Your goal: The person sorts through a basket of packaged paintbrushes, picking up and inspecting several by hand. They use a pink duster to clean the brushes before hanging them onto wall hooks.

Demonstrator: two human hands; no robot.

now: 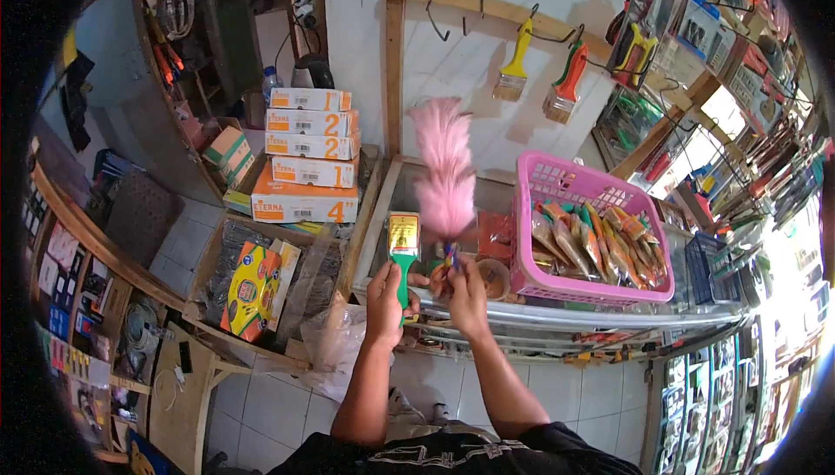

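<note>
1. Hands meet above the glass counter point(557, 314), beside the pink basket point(584, 231).
2. Left hand point(385, 297) has its fingers closed around the green-handled brush point(403, 253), held upright.
3. Right hand point(465, 292) pinches the pink feather duster point(444, 170) by its short handle, plume up.
4. Best to keep both grips firm and the plume away from the hanging paintbrushes point(539, 75).

Both my forearms rise from the bottom centre of the frame and converge toward the middle. My left hand point(385, 294) sits just left of centre, back toward me, fingers curled closed in a grip, thumb reaching right. My right hand point(465, 292) is just beside it, almost touching, fingers bunched upward in a pinch. My wrists are straight and my elbows bent low.
</note>
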